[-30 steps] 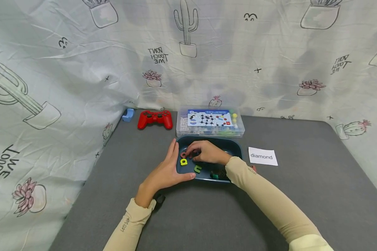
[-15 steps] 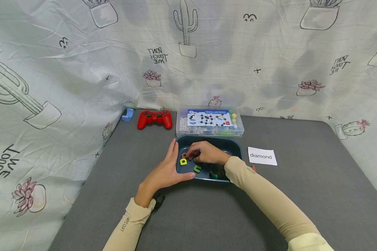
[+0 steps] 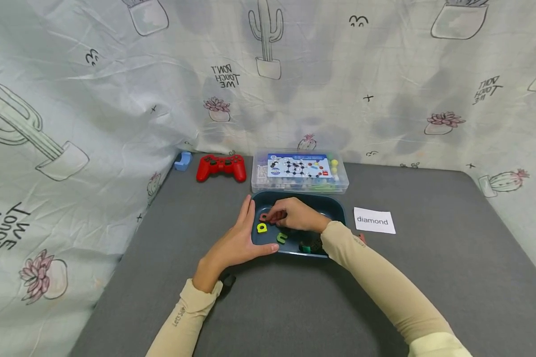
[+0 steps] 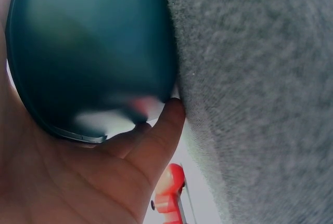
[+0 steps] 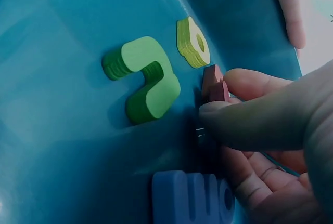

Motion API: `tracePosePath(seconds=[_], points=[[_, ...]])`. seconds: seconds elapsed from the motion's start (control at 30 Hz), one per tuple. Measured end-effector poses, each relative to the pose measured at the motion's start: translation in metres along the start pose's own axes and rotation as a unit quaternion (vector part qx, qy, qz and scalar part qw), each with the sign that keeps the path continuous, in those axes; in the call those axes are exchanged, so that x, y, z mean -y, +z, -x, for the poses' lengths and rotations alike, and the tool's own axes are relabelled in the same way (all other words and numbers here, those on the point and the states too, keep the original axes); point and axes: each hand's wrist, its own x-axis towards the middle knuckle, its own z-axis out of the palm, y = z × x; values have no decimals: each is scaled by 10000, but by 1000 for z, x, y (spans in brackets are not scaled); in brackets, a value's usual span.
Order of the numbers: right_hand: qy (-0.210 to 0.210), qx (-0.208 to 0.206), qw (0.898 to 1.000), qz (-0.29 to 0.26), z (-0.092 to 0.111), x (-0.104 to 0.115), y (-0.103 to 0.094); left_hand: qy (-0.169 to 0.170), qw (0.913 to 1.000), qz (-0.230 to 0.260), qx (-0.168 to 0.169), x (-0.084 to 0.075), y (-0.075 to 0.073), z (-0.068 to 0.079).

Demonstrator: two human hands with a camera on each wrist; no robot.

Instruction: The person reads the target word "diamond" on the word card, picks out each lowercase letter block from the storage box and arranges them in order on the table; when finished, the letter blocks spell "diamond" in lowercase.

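Observation:
My left hand [image 3: 234, 243] lies spread round the left end of a dark blue tray [image 3: 259, 244], fingers along its side and thumb on the front rim. In the left wrist view, the hand [image 4: 93, 177] touches the tray's outer wall [image 4: 93, 52]. Inside the tray, my right hand [image 3: 297, 214] pinches a small red letter piece [image 5: 218, 90] between thumb and forefinger; its shape is partly hidden. Close by lie a yellow letter piece [image 5: 193, 42] and a green n-shaped letter [image 5: 143, 76]. A blue letter piece [image 5: 179, 198] sits under the right hand.
Behind the tray stands a clear plastic box [image 3: 299, 186] with a molecule-model label. A red game controller [image 3: 221, 168] and a light blue object [image 3: 183, 161] are at the back left. A white card [image 3: 374, 220] reading "diamond" lies to the right, near a red piece [image 3: 362, 238].
The red letter piece has turned or shifted slightly under my right fingers. My left hand keeps its place on the tray, and the head view has tilted a little.

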Motion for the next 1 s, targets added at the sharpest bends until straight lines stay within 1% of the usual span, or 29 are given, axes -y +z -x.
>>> tracePosePath(seconds=[0.27, 0.43, 0.63, 0.8, 1.0], points=[[37, -196, 9997, -162, 0, 0, 0, -13, 10000, 9, 47, -1, -2, -1], [163, -399, 9986, -319, 0, 3, 1, -15, 10000, -34, 52, -1, -2, 0], [310, -641, 9958, -576, 2, 6, -4, 34, 10000, -41, 11, -3, -1, -1], [280, -688, 9935, -860, 3, 6, -7, -27, 10000, -17, 21, -2, -1, -3], [436, -637, 9918, -1016, 6, 10, -13, -102, 9999, -2, 80, -2, -1, -2]])
